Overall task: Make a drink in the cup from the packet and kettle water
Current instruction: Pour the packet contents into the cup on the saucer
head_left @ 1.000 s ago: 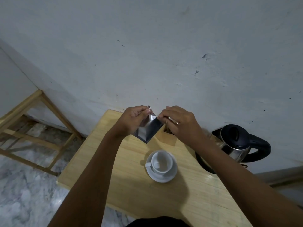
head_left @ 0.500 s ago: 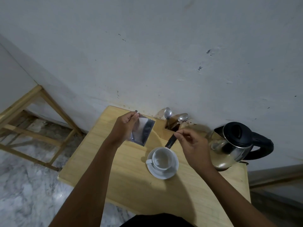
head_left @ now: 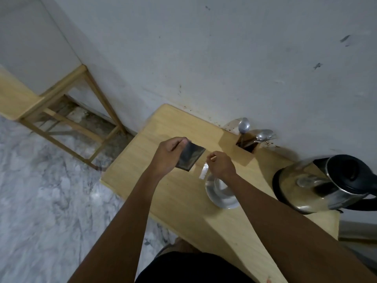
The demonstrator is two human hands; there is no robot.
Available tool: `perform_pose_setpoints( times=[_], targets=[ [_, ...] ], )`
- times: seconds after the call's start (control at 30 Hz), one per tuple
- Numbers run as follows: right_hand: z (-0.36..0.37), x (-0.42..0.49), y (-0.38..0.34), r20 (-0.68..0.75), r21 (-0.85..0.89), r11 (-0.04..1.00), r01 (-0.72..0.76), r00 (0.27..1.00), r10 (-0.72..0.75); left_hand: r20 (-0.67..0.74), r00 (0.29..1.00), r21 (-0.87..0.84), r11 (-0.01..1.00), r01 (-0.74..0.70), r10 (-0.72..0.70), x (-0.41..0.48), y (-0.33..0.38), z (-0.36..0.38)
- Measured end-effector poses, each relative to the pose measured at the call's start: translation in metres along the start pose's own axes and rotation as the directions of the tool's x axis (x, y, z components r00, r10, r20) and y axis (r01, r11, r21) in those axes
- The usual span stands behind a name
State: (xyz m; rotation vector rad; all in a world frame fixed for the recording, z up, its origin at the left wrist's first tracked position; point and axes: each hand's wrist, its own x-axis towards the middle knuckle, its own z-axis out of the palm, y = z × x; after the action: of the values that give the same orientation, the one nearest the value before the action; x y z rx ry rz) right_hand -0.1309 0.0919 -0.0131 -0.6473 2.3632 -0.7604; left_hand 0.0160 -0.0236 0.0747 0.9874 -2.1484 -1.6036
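Note:
My left hand (head_left: 168,156) holds a dark silvery packet (head_left: 190,157) by its top left corner above the wooden table (head_left: 177,190). My right hand (head_left: 221,165) pinches a thin silvery strip (head_left: 204,171) torn from the packet, just right of it. Below my right wrist stands the white cup (head_left: 219,185) on its white saucer (head_left: 221,201), partly hidden by my forearm. The steel kettle (head_left: 318,184) with a black lid sits at the table's right end.
A wooden holder (head_left: 247,145) with several spoons stands against the wall behind the cup. A wooden frame (head_left: 67,123) stands on the marble floor to the left. The table's left edge is close to my left hand.
The packet's top strip came off: my hands tore it a second ago, then parted. My right hand now holds the strip nearer the packet, and the view has swung left.

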Motion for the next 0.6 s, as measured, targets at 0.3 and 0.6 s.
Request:
perform_pose_setpoints(
  times=[0.3, 0.6],
  targets=[
    [-0.005, 0.012, 0.001, -0.067, -0.342, 0.934, 0.108, 0.988, -0.139, 0.018, 0.999, -0.073, 0.997, 0.031, -0.029, 0.004, -0.011, 0.003],
    [-0.05, -0.072, 0.003, -0.013, 0.557, 0.82, 0.132, 0.989, -0.15, 0.059, 0.99, -0.233, 0.962, 0.138, -0.128, 0.002, -0.002, 0.033]
  ],
)
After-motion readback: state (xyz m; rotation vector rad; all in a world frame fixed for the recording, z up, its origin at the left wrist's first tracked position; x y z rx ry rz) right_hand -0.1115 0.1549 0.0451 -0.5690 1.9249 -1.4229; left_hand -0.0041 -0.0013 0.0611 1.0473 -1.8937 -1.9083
